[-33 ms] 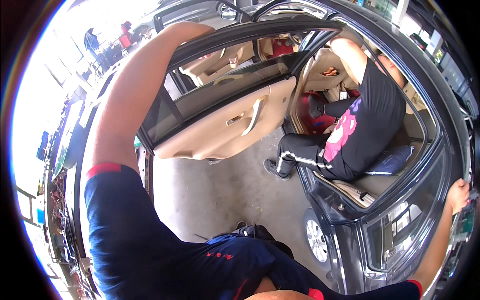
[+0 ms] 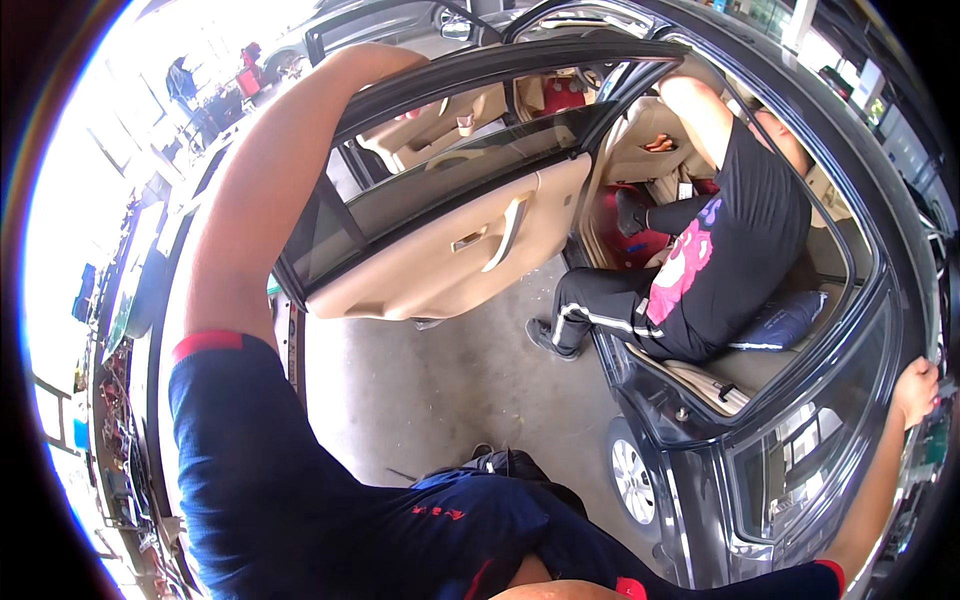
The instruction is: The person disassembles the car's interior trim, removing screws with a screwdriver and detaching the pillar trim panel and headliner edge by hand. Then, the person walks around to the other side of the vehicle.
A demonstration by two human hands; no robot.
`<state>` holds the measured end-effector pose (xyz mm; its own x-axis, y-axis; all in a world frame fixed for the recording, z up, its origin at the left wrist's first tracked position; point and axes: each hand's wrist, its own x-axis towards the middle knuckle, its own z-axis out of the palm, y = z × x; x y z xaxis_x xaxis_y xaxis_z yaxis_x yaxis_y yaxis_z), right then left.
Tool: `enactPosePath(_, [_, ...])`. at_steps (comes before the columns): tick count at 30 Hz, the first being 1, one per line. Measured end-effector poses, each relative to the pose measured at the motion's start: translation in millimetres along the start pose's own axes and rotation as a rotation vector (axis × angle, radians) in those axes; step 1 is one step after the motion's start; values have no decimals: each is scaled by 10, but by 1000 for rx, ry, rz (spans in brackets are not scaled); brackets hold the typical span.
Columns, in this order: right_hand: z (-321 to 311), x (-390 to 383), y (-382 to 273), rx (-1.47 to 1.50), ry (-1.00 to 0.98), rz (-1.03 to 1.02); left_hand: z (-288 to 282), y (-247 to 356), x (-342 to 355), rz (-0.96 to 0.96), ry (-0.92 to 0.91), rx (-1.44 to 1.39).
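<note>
My left arm (image 2: 260,170) reaches up and over the window frame of an open car door (image 2: 440,245), which has a beige inner panel and handle. The fingers of my left hand (image 2: 395,58) are hidden at the frame's top. On the far right, my right hand (image 2: 914,392) rests at the roof edge of the dark car (image 2: 905,290), its visible fingers bent over it. Between my arms, another person (image 2: 750,240) in black sits sideways in the rear doorway, one foot on the floor outside. That person's raised arm goes into the cabin, its hand hidden.
A dark blue cushion (image 2: 785,322) lies on the seat behind the person. The rear wheel (image 2: 632,475) is near my right side. Grey concrete floor (image 2: 420,390) spreads below the door. A cluttered bench (image 2: 115,450) runs along the left. Another car (image 2: 390,35) stands beyond the door.
</note>
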<state>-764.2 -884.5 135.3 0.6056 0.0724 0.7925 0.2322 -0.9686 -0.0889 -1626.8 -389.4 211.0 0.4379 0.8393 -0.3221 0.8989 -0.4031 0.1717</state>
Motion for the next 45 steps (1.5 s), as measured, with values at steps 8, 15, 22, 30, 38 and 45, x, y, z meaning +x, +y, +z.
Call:
enactPosePath(8, [-192,-205,-241,-25,73,13,7,69,-124,-41,18,-134])
enactPosePath(15, [-396,-325,-353,12,29,35,29,132,-201,-81,85,-106])
enactPosePath(22, [-523,-384,-331,22,102,-9,64,239,-298,-31,120,-149])
enactPosePath(30, [-475,-404,-416,73,82,-19,105,-236,-50,25,131,-394])
enactPosePath(38, [-705,-449,-485,129,15,76,-2,-200,204,41,55,-355])
enactPosePath(45, [-657,-502,-493,129,6,76,163,-159,161,9,14,-526])
